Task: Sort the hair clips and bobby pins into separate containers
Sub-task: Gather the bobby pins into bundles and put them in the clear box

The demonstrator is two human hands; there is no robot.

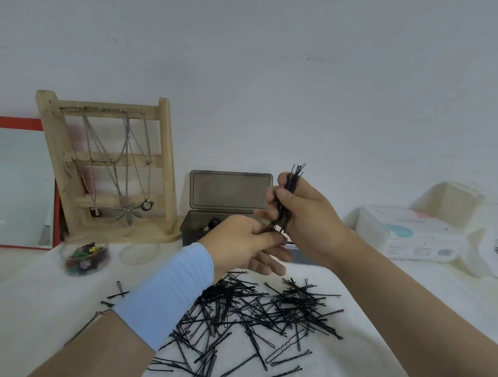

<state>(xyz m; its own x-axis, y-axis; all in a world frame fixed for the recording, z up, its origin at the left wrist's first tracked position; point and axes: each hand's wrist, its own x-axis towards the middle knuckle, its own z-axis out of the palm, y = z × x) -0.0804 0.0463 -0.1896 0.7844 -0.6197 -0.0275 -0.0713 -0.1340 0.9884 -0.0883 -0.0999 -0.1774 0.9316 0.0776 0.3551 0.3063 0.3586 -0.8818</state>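
Head view: right hand point(307, 218) grips a bobby pin bunch point(290, 188); blurry left hand point(238, 243) maybe pinches one. Many loose pins point(263, 308) lie unsorted.

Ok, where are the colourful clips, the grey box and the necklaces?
colourful clips point(86, 255): head view, middle of the heap.
grey box point(230, 190): head view, raised lid.
necklaces point(128, 210): head view, leaf pendant.

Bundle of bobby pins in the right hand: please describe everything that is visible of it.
The bundle of bobby pins is thin, black, metal-looking wire, many pins packed together, nearly upright, looped ends on top. The right hand grips its middle above the table; the left hand meets its lower end, blurred.
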